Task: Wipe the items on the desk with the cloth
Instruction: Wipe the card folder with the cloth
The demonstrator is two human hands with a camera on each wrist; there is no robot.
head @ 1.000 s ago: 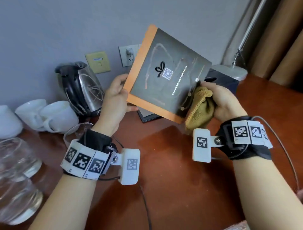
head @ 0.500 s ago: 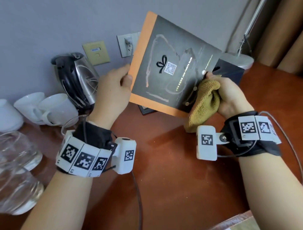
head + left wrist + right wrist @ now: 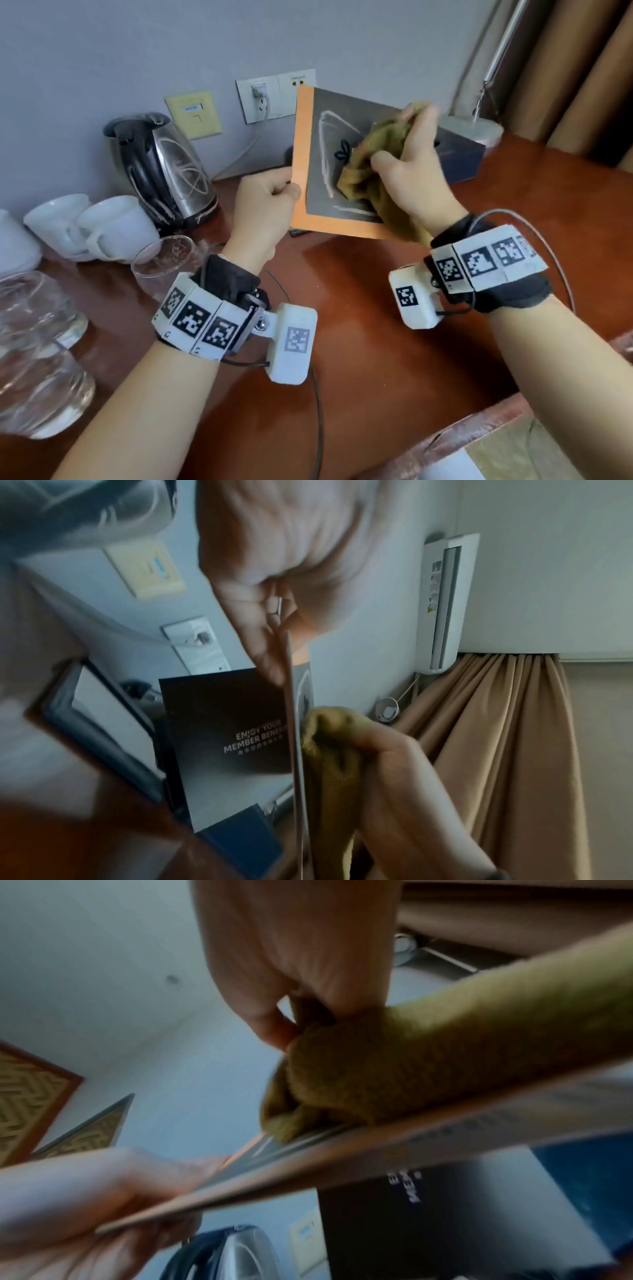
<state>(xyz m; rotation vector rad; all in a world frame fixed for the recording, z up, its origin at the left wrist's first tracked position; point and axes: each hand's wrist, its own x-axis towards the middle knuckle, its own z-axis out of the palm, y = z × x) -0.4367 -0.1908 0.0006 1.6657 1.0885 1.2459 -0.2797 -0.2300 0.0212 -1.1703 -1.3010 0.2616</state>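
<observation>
A stiff card [image 3: 318, 192] with an orange border and dark grey face is held upright above the desk. My left hand [image 3: 270, 202] pinches its left edge between thumb and fingers. My right hand [image 3: 407, 171] grips a bunched mustard-yellow cloth [image 3: 366, 171] and presses it against the middle of the card's face. In the left wrist view the card [image 3: 294, 750] shows edge-on with the cloth [image 3: 329, 739] on its right side. The right wrist view is blurred; the cloth [image 3: 394, 1069] lies on the card [image 3: 342, 1158].
A steel kettle [image 3: 161, 171], two white cups [image 3: 96, 226] and clear glasses [image 3: 37, 342] stand at the left of the red-brown desk [image 3: 359, 359]. A dark blue box [image 3: 459, 157] and a lamp base [image 3: 472, 130] sit behind the card. Wall sockets [image 3: 270, 96] are at the back.
My right hand has swept the cloth from the card's lower right edge up onto the middle of its face. The card has come lower and turned more upright in my left hand.
</observation>
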